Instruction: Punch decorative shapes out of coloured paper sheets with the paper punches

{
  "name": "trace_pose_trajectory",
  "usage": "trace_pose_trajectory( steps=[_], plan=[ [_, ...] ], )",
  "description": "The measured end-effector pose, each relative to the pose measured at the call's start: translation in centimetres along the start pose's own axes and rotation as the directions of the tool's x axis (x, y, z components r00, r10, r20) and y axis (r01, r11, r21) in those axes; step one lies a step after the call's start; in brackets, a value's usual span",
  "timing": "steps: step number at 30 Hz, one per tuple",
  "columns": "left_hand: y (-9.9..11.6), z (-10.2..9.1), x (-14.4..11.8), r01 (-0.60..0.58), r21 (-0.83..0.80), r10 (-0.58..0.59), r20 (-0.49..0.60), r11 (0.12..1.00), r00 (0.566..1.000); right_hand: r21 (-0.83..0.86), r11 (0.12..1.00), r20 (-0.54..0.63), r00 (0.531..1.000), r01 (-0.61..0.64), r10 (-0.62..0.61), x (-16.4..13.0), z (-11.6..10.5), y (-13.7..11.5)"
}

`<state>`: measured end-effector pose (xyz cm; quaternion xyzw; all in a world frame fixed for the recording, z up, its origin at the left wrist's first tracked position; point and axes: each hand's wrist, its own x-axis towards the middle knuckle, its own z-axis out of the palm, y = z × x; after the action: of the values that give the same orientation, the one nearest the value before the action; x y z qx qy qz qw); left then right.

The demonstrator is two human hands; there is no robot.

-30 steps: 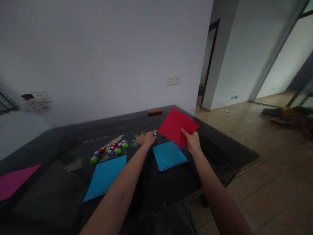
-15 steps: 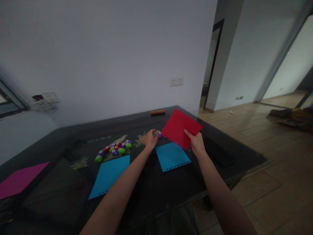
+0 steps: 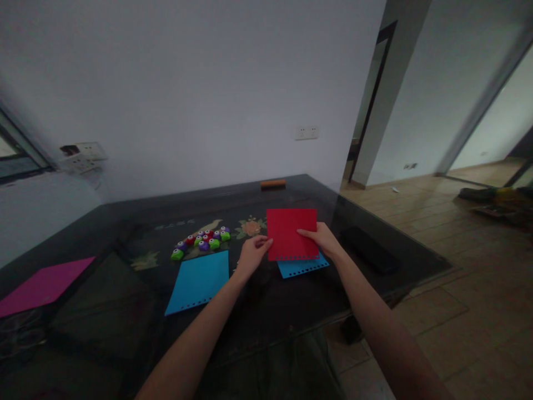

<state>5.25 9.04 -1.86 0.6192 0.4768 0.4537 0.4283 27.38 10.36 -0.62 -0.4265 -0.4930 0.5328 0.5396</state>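
White walls and a tiled floor frame a dark glass tabletop (image 3: 125, 311) with a floral pattern under its surface. Above the middle of the tabletop, the person holds a red sheet (image 3: 291, 233) with both hands: the right hand (image 3: 322, 240) grips its right edge, thumb on top, and the left hand (image 3: 252, 255) pinches its lower left edge with fingertips closed on the paper. A row of small punched holes runs along the near edge of the red sheet. Directly beneath it, partly covered, lies a blue sheet (image 3: 303, 268) with a similar row of holes along its near edge. A second blue sheet (image 3: 199, 280) lies flat toward the left, near the left hand. Just behind that sheet sits a cluster of small punches (image 3: 202, 241) in green, purple and red. A magenta sheet (image 3: 41, 284) rests at the far left edge of the tabletop. A small orange block (image 3: 273, 183) lies at the back edge by the wall, and a flat black object (image 3: 368, 250) lies near the right edge.
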Motion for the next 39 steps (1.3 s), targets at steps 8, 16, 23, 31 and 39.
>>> trace_pose_trajectory(
  steps=[8, 16, 23, 31, 39],
  plan=[
    [-0.5, 0.1, 0.0, -0.010, 0.025, 0.012, -0.075, 1.000, 0.997, 0.006, 0.999, -0.013, 0.999, 0.035, -0.035, 0.7, -0.8, 0.1],
    [-0.1, 0.3, -0.7, -0.029, 0.028, 0.030, -0.033, 0.999, 0.999, -0.016, 0.998, -0.067, 0.996, 0.062, -0.063, 1.4, -1.5, 0.5],
    [0.6, 0.6, -1.1, -0.014, -0.024, 0.013, -0.050, 1.000, 0.999, -0.138, 0.985, -0.122, 0.986, 0.100, -0.117, 2.0, -2.2, 1.0],
    [0.1, 0.2, -1.1, -0.197, 0.351, 0.238, -0.076, 0.915, 0.968, -0.147, 0.989, -0.128, 0.991, 0.008, -0.027, 2.3, -3.3, 1.8],
    [-0.8, 0.7, -1.6, -0.415, 0.567, 0.408, 0.149, 0.712, 0.901, -0.169, 0.968, -0.109, 0.979, -0.188, 0.171, 1.9, -3.5, 1.8]
  ],
)
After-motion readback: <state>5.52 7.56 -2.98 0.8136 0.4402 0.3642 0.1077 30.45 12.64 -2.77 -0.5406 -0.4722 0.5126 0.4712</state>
